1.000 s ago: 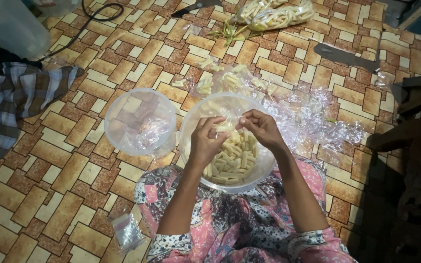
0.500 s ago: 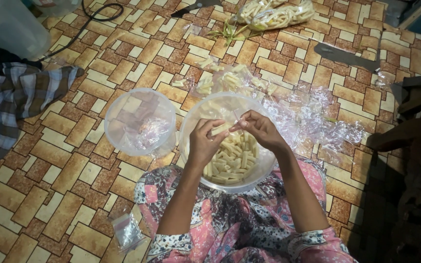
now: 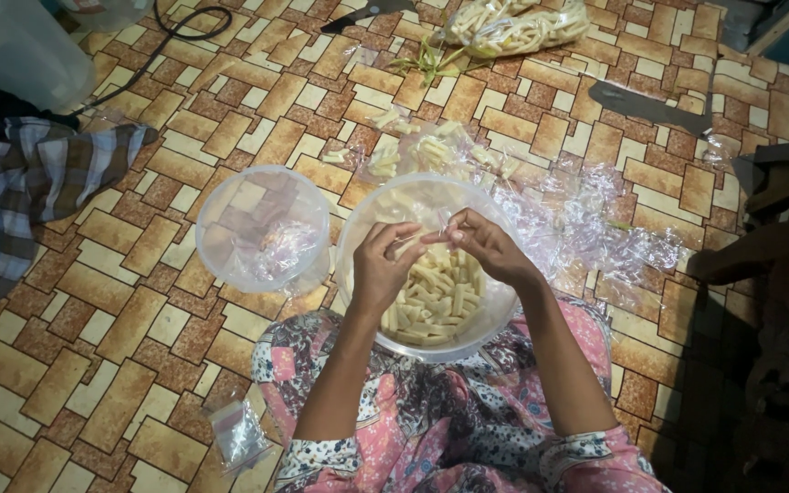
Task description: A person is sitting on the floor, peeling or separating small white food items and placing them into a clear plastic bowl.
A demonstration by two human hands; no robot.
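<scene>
Nearest the camera, a floral pink garment [image 3: 440, 429] covers the person's lap, and a small clear plastic bag [image 3: 237, 434] lies on the tiled floor [image 3: 93, 365] just to its left. Above the lap sits a clear plastic bowl [image 3: 358, 237] holding pale stick-shaped snack pieces [image 3: 431, 301]. Both hands meet over this bowl: the left hand [image 3: 383, 269] and the right hand [image 3: 486, 246] have their fingers narrowed to a pinch on one thin pale stick [image 3: 413, 239] held between them, above the heap. Just left of the bowl stands a second clear round container [image 3: 262, 228], nearly bare inside. Beyond the bowl, crumpled clear wrap [image 3: 586, 228] with loose pieces spreads to the right. A plaid cloth [image 3: 38, 183] lies at the floor's left edge. Farthest off, a filled bag of snacks [image 3: 513, 26] rests near the top edge.
</scene>
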